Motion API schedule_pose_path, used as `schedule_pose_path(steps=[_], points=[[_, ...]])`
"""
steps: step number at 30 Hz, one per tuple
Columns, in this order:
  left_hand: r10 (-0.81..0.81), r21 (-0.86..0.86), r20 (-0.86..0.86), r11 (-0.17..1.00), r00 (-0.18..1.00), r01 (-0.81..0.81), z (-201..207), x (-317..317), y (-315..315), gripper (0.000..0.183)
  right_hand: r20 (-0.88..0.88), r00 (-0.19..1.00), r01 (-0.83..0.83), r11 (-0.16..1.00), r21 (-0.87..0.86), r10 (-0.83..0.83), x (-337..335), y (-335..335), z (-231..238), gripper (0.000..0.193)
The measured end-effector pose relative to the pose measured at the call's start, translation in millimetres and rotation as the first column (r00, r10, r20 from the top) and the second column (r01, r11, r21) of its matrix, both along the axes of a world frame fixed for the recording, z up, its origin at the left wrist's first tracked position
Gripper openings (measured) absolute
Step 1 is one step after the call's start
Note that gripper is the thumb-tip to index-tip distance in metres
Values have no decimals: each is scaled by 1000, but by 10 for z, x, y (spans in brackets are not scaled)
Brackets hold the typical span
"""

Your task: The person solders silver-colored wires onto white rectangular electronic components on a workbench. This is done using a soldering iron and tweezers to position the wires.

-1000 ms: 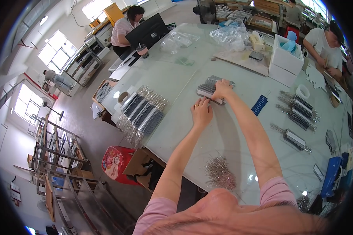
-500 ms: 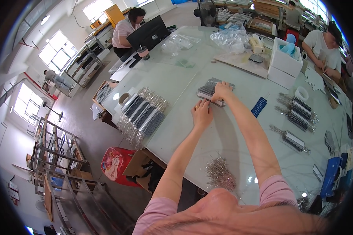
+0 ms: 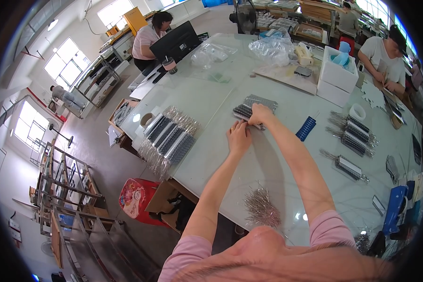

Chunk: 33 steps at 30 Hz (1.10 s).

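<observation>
A stack of grey, bumpy rectangular pieces (image 3: 264,101) lies on the glass-topped table in front of me. My right hand (image 3: 262,114) reaches over its near right part, fingers curled down on it; the fingertips are partly hidden. Against the near edge of the stack, my left hand (image 3: 239,135) has its bent fingers pressed close together, the tips almost meeting the right hand. Right of the hands lies a blue ribbed piece (image 3: 306,129) with a thin wire at its end. A loose bunch of silvery wires (image 3: 261,207) rests on the table close to my body.
Grey bundles with wire ends (image 3: 169,139) lie to the left beside a tape roll (image 3: 147,119). More wire-ended bundles (image 3: 357,136) lie right. A white foam box (image 3: 336,75), plastic bags (image 3: 275,48) and a monitor (image 3: 176,43) stand farther off. Two people sit around the table.
My right hand has drawn slightly nearer and its spread fingers have curled in over the stack. My left hand stays at the near edge. The view has shifted a little.
</observation>
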State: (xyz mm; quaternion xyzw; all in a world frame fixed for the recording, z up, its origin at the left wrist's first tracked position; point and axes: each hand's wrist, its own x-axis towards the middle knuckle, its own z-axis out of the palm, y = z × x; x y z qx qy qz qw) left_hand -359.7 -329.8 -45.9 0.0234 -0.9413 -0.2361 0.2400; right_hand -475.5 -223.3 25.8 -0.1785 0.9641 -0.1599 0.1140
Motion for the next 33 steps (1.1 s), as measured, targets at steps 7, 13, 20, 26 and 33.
schedule_pose_path(steps=[7,13,20,26,33], points=[[9,49,-73,999,997,-5,-36,-32,-26,25,-86,996,-15,1000,-10,14,211,-68,-33,58],[-27,228,-28,973,999,33,-36,22,-132,18,-25,997,63,993,-96,-66,394,-69,-71,41],[270,521,-172,841,947,-145,-153,-53,-8,33,592,806,397,747,-533,-6,278,-27,-443,28],[-262,871,392,-204,882,-448,341,-108,-154,48,892,378,688,570,-449,247,392,26,-543,34],[-390,834,359,-273,848,-479,559,223,-226,50,730,678,485,694,-532,86,1054,18,-37,33]])
